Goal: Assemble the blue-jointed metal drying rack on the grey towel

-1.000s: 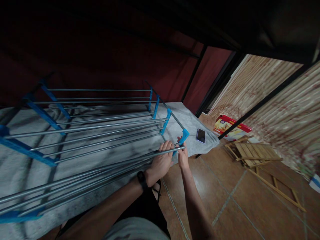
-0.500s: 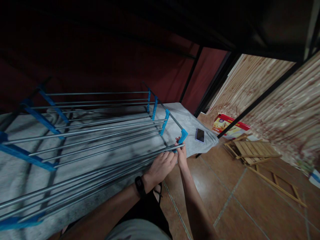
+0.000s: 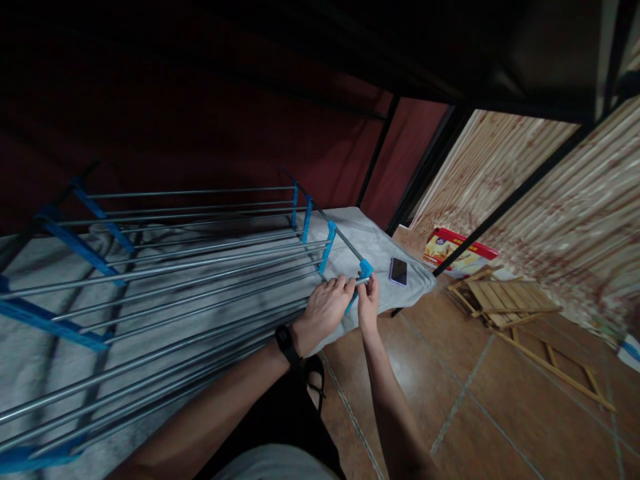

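A rack of grey metal rods (image 3: pixel 150 272) and blue plastic brackets (image 3: pixel 327 250) lies along the bed-like surface. My left hand (image 3: pixel 327 303), with a dark band on its wrist, is closed over the front metal rod (image 3: pixel 210 331) near its right end. Beside it, my right hand (image 3: pixel 369 303) pinches the rod's end at the blue corner bracket (image 3: pixel 367 267). Fingers cover part of that bracket, so I cannot tell whether the rod is seated in it. Several other rods run just below the front one toward the left.
Grey cloth (image 3: pixel 345 217) covers the surface under the rack. A phone (image 3: pixel 399 271) lies on it to the right. Beyond are a red and yellow box (image 3: pixel 457 252), a folded wooden stool (image 3: pixel 515 297) on the tiled floor, and a black metal post (image 3: pixel 505 207).
Both hands have moved slightly up toward the corner bracket, and the rod's right end has risen with them. My left hand now lies flatter over the rod.
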`<state>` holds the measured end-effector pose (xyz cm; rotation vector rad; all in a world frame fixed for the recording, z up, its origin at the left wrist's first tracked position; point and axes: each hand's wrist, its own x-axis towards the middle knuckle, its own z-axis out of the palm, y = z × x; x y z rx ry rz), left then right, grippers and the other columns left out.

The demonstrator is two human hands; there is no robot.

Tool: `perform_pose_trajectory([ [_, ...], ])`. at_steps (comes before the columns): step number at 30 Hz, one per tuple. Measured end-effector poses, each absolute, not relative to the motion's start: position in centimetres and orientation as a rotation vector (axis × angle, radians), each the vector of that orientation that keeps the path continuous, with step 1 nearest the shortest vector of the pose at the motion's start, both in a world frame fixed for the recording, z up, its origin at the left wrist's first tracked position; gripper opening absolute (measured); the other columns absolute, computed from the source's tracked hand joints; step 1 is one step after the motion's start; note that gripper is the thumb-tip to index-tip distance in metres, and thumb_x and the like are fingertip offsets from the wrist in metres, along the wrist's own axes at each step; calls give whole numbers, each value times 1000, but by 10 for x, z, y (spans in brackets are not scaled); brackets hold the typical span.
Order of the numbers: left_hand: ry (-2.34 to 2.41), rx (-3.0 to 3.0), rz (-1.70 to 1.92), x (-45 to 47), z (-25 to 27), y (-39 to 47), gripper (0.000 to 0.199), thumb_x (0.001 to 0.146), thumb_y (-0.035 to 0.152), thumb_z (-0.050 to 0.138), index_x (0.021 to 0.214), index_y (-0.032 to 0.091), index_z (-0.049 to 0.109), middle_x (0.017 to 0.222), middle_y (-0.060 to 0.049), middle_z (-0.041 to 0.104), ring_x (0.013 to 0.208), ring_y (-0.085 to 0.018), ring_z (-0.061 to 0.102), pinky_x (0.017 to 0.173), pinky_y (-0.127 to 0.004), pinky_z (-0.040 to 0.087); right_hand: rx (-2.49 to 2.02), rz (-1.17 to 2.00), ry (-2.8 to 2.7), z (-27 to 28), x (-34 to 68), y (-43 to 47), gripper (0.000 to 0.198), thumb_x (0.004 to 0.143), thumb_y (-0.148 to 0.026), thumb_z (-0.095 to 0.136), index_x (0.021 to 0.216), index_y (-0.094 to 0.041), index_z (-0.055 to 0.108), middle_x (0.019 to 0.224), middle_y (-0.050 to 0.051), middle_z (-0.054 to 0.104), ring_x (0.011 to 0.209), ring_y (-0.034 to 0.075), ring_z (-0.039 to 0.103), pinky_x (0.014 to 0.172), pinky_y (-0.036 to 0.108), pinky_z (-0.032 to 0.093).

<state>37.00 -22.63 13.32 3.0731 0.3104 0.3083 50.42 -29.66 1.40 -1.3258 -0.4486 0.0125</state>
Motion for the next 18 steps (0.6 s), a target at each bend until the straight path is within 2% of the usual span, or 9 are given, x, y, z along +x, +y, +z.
perform_pose_trajectory([
  [7, 326, 3019, 247, 373, 144, -225, 41, 100, 15, 39, 140, 22, 46, 119, -10, 62, 103, -22, 65, 78, -33, 52, -1315, -34, -590, 30, 513, -299, 47, 83, -31, 64, 129, -25, 60, 136, 6, 61, 122, 21, 57, 113, 41, 38],
  [12, 305, 3032, 276, 373, 138, -224, 41, 101, 15, 35, 141, 21, 44, 116, -10, 62, 100, -22, 66, 78, -32, 52, -1291, 43, -630, 39, 515, -309, 55, 80, -30, 66, 134, -26, 58, 129, 6, 65, 113, 22, 61, 110, 45, 40],
  [18, 270, 3016, 268, 379, 141, -227, 36, 99, 10, 34, 131, 15, 52, 117, -13, 63, 102, -24, 66, 79, -35, 53, -1233, 165, -595, 43, 522, -315, 49, 81, -39, 69, 128, -25, 66, 129, 6, 68, 118, 24, 60, 113, 47, 37],
])
